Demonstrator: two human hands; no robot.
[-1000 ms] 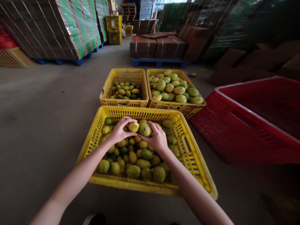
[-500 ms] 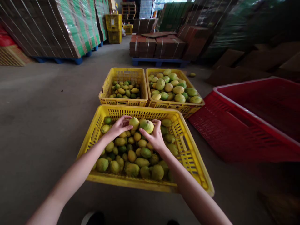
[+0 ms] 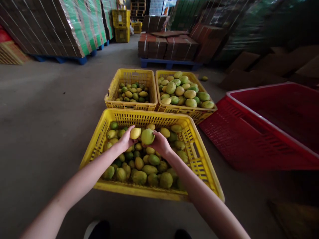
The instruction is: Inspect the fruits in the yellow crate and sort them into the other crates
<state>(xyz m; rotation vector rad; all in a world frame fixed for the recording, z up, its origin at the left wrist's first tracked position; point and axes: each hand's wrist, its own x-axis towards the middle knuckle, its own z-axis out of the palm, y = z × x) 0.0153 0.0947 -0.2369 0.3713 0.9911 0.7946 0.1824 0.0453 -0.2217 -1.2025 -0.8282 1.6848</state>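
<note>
My left hand (image 3: 127, 139) is closed round a yellow lemon (image 3: 135, 133). Close beside it, my right hand (image 3: 159, 142) grips a larger greenish lemon (image 3: 148, 136). Both hands are over the near yellow crate (image 3: 147, 196), which has slotted walls and holds many loose green and yellow lemons (image 3: 139, 178). The undersides of both held fruits and several fingertips are hidden. Behind stand two more yellow crates: the left one (image 3: 112, 93) has smaller lemons (image 3: 135, 96) low inside, and the right one (image 3: 211, 113) is heaped with larger lemons (image 3: 190, 94).
A large red crate (image 3: 224, 132) stands tilted-looking at the right. One lemon (image 3: 204, 78) lies on the floor behind the crates. Strapped cartons (image 3: 169, 46) rest on a blue pallet (image 3: 169, 63). Wrapped stacks (image 3: 82, 26) and yellow crates (image 3: 121, 25) stand farther back.
The lemon in my left hand has moved slightly left and turned. The one in my right hand has also shifted left and rotated. The view has tilted a little.
</note>
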